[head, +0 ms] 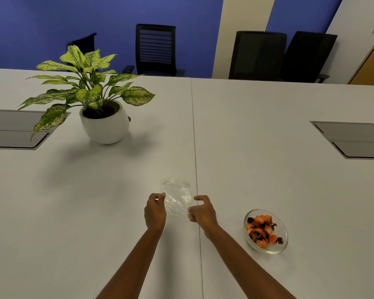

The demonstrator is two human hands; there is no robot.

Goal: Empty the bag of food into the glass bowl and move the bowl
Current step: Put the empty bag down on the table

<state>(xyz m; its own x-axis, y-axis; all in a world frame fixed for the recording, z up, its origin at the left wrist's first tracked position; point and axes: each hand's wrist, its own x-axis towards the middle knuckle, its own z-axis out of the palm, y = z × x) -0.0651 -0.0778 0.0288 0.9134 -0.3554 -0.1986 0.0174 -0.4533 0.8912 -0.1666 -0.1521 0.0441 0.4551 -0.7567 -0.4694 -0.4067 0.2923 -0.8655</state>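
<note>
A clear plastic bag with nothing visible inside is stretched between my two hands, low over the white table. My left hand pinches the bag's left edge. My right hand pinches its lower right corner. To the right of my right hand, a small glass bowl stands on the table and holds several orange and black wrapped sweets.
A potted plant in a white pot stands at the back left. Grey cable hatches are set into the table at the left and right. Black office chairs line the far side.
</note>
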